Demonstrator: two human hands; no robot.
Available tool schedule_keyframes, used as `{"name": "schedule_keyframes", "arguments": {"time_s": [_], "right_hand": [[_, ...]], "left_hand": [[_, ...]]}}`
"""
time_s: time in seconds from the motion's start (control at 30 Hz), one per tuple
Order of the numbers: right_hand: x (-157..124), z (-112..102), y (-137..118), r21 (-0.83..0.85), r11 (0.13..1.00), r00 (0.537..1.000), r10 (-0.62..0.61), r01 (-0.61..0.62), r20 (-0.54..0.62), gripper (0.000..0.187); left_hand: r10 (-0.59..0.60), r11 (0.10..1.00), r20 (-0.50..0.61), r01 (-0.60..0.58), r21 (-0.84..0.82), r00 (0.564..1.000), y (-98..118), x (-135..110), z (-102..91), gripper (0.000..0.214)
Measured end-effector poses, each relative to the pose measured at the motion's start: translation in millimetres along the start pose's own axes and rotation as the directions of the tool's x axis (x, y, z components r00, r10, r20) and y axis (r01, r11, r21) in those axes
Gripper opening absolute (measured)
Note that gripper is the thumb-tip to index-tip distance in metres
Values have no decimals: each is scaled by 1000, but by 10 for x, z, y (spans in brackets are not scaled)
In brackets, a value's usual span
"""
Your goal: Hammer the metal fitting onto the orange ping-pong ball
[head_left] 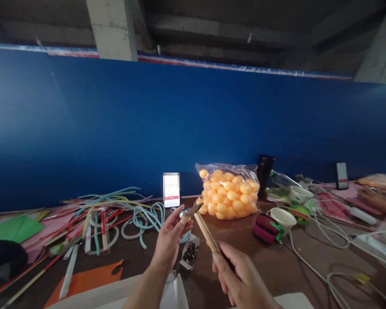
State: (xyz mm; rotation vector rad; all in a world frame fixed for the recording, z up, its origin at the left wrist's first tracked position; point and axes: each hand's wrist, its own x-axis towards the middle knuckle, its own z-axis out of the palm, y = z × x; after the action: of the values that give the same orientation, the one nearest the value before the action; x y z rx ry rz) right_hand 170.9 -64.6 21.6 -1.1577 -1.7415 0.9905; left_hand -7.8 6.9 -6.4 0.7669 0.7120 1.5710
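A clear bag of orange balls (pixel 228 191) lies just beyond both hands. The right hand (pixel 241 279) is closed round a wooden-handled tool (pixel 206 233) that slants up towards the left hand (pixel 170 240), with a small box of dark bits (pixel 190 254) low between them. The left fingertips pinch a shiny little piece (pixel 184 213), perhaps metal, at the tool's tip.

A makeshift craft workbench in a bare, unfinished building: a raw concrete pillar (pixel 112 28) and exposed ceiling beams (pixel 218 30) run across the top. A plain blue partition wall (pixel 116 128) stands behind. The brown tabletop (pixel 244 240) below is strewn with coloured plastic tubes (pixel 112 206), coloured paper sheets (pixel 16 228), a clear bag of orange balls (pixel 228 193), white paper cups (pixel 283 218) and white cables (pixel 309 266).
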Motion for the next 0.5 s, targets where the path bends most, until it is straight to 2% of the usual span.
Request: {"name": "schedule_keyframes", "arguments": {"time_s": [0.4, 0.5], "right_hand": [[0, 12, -5, -7, 1000, 999, -22, 22, -25, 41], [-3, 15, 5, -3, 1000, 1000, 19, -19, -18, 41]], "left_hand": [[35, 996, -54, -30, 85, 998, 0, 12, 12, 51], [39, 995, -61, -34, 89, 997, -2, 18, 13, 53]]}}
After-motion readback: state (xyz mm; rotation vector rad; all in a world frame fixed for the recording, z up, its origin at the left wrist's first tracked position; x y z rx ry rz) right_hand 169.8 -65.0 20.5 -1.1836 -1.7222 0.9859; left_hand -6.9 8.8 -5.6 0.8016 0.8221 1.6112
